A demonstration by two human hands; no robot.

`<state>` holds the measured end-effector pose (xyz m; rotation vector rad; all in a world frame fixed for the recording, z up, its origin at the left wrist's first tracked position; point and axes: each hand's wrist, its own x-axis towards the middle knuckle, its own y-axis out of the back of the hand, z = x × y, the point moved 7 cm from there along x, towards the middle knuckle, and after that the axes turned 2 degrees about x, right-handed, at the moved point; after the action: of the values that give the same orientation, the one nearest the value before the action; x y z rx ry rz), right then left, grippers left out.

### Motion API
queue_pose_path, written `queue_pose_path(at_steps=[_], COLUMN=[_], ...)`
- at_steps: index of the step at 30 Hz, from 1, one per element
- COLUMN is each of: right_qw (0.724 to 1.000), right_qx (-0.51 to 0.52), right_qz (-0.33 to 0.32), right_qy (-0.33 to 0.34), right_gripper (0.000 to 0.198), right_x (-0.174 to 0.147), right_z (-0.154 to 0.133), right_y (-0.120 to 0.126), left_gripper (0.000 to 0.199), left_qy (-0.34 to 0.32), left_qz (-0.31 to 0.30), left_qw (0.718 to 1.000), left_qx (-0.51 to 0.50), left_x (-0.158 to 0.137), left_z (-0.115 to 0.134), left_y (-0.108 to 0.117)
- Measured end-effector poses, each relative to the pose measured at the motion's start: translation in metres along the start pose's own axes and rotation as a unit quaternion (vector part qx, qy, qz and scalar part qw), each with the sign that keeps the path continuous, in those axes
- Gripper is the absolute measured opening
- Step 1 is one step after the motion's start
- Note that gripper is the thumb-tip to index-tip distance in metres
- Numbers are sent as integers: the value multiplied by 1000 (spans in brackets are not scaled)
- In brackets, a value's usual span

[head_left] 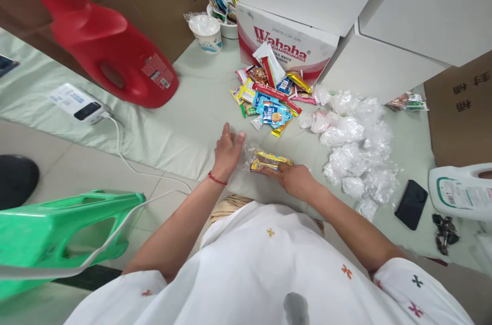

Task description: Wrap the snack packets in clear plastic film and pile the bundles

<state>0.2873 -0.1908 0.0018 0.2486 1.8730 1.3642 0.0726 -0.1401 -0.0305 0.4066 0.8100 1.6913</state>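
My left hand (227, 153) is just left of a clear plastic bag (249, 155), its fingers apart and nothing visible in them. Yellow-and-brown snack packets (267, 159) lie inside the bag near the table's front edge. The fingers of my right hand (298, 179) grip the bag's right end; its thumb is mostly hidden. Beyond both hands, a pile of mixed wrapped snacks (271, 109) in blue, red, yellow and green rests on the pale cloth. To the right lies a heap of knotted clear plastic bags (346, 133).
A Wahaha carton (251, 33) stands behind the snacks, beside a paper cup (207, 38). A big red bottle (115, 53) and a white device with a cable (77, 103) are at left. A phone (411, 204), keys (445, 232) and a white bottle (461, 191) lie at right.
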Motion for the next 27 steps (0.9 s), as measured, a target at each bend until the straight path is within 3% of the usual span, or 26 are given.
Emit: queue_pose_path(at_steps=[2, 4, 6, 8, 12, 15, 17, 19, 21, 23, 25, 27], right_qw=[1000, 1000, 1000, 1000, 999, 995, 988, 974, 931, 884, 885, 917], right_qx=[-1, 0, 8, 19, 43, 70, 113, 197, 301, 362, 331, 234], right_qz=[3, 5, 3, 4, 12, 28, 56, 106, 179, 261, 325, 314], right_qy=[5, 5, -2, -6, -17, -65, -84, -16, 103, 138, 32, -76], right_gripper=[61, 60, 61, 62, 59, 55, 50, 42, 37, 39, 47, 58], right_x=[-1, -3, -4, -5, 2, 9, 7, -5, -31, -64, -88, -98], right_z=[-1, 2, 6, 10, 9, 8, 9, 6, 11, 34, 71, 93], right_y=[0, -1, -4, -6, -10, -11, -10, -4, 4, 7, -5, -25], left_gripper=[79, 65, 43, 31, 22, 6, 12, 20, 25, 25, 25, 26], left_qy=[10, 13, 9, -14, -64, -115, -149, -179, -215, -245, -262, -271], left_qz=[-51, -110, -176, -199, -125, -70, -46, -22, -3, 8, 21, 32], left_qw=[995, 983, 974, 977, 990, 991, 988, 983, 976, 967, 961, 958], left_qx=[85, 147, 142, 75, 1, 6, 2, -13, -38, -63, -80, -87], left_x=[0, -2, -6, -10, -24, -42, -53, -60, -64, -67, -68, -68], left_z=[13, 17, 13, 12, 30, 57, 70, 74, 71, 66, 61, 59], left_y=[-6, -7, -5, 2, 4, -22, -44, -59, -65, -67, -66, -66])
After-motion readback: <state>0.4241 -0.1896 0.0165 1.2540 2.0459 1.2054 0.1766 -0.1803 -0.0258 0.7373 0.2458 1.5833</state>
